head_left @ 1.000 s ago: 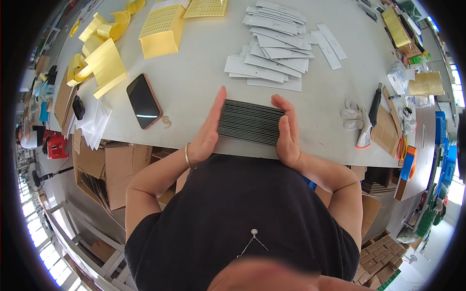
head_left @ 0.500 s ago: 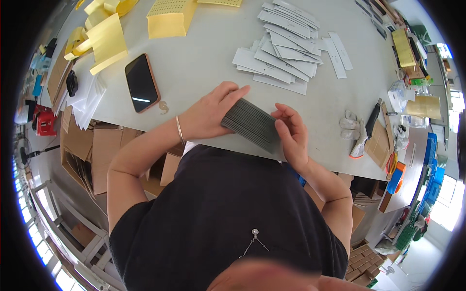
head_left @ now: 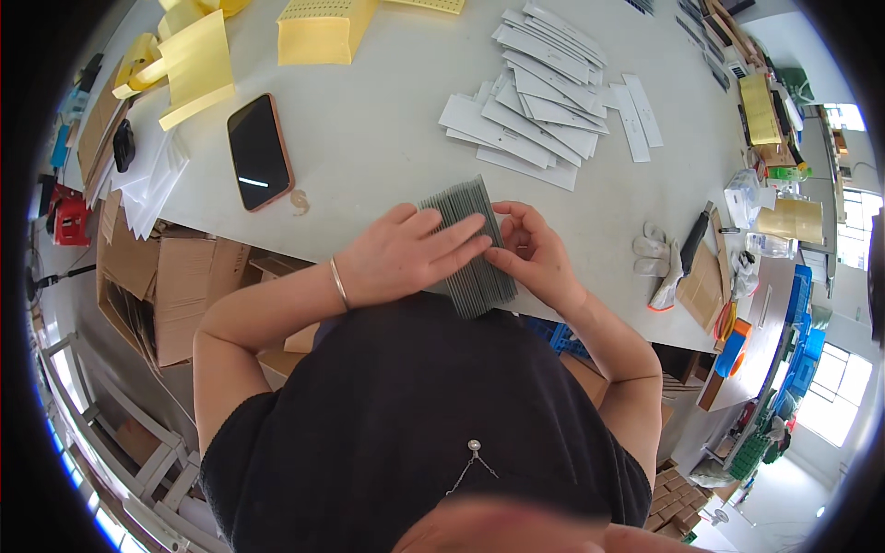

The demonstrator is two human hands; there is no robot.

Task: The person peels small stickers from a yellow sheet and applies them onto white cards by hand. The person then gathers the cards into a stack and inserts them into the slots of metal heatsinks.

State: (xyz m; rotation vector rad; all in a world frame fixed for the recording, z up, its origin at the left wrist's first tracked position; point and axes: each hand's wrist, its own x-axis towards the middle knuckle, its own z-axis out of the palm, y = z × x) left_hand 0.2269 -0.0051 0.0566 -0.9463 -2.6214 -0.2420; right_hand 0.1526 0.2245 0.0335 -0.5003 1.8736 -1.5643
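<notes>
A thick stack of narrow grey strips [head_left: 468, 198] stands close to my body at the table's front edge, its layered edges facing up. My left hand [head_left: 406, 253] lies over its left side, two fingers stretched across the top edges and the others bent; its thumb is hidden. Along the right side of the stack, my right hand [head_left: 535, 253] grips it with the thumb against the near part and the fingers curled behind. Beyond both hands lies a loose pile of white flat strips [head_left: 530, 111], with two white strips [head_left: 636, 115] apart on its right.
A phone [head_left: 259, 152] lies left of my hands. Yellow perforated sheets [head_left: 318, 37] and a bent yellow strip [head_left: 198, 74] are at the far left. On the right are a glove [head_left: 653, 253], a black-handled tool [head_left: 693, 241] and cardboard. Cardboard boxes [head_left: 184, 290] stand below the table's left edge.
The grey stack has turned to a steeper angle. My left hand has shifted from its left end to lie across its top edges; my right hand has moved slightly left against its side.
</notes>
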